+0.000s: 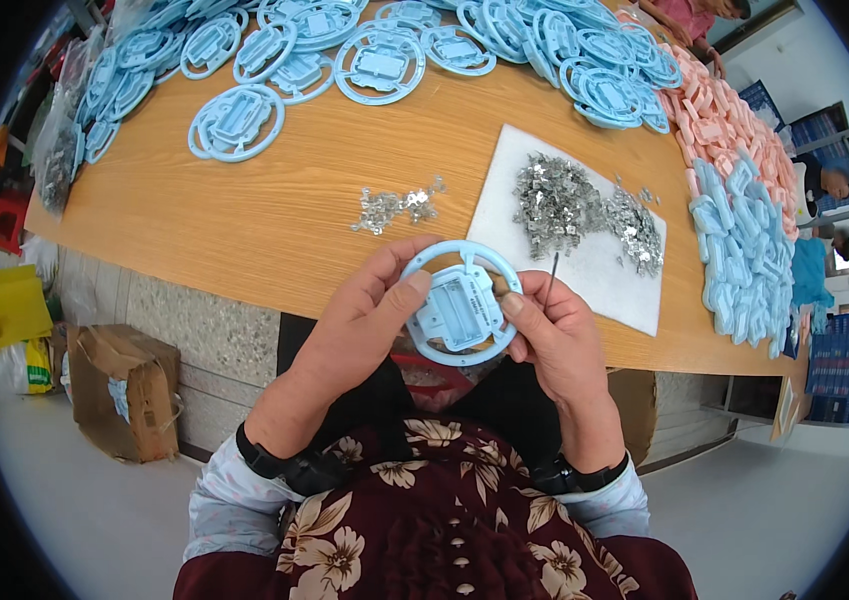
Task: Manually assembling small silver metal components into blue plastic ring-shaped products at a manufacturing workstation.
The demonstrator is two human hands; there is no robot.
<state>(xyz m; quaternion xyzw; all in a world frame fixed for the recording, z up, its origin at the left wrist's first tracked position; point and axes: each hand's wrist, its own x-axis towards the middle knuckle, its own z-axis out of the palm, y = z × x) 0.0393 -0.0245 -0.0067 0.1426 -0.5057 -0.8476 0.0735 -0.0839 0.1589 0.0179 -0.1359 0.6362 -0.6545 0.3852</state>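
Observation:
A light-blue plastic toy steering wheel part (459, 310) is held up between both hands just off the table's near edge, its recessed compartment facing me. My left hand (374, 310) grips the left rim, thumb on the front. On the right rim, my right hand (549, 325) has its thumb pressed down; a thin dark rod (552, 275) sticks up from its fingers. What the right fingertips do behind the rim is hidden. Beyond the wheel lies a small scatter of shiny metal pieces (389, 208). Larger heaps of metal pieces (559, 205) rest on a white foam sheet (504, 250).
Many blue wheel parts (380, 65) cover the far side of the wooden table (284, 200). Pink parts (734, 125) and blue parts (739, 255) are piled at the right. On the floor at left stands an open cardboard box (124, 390). Other people (689, 25) are at the far right.

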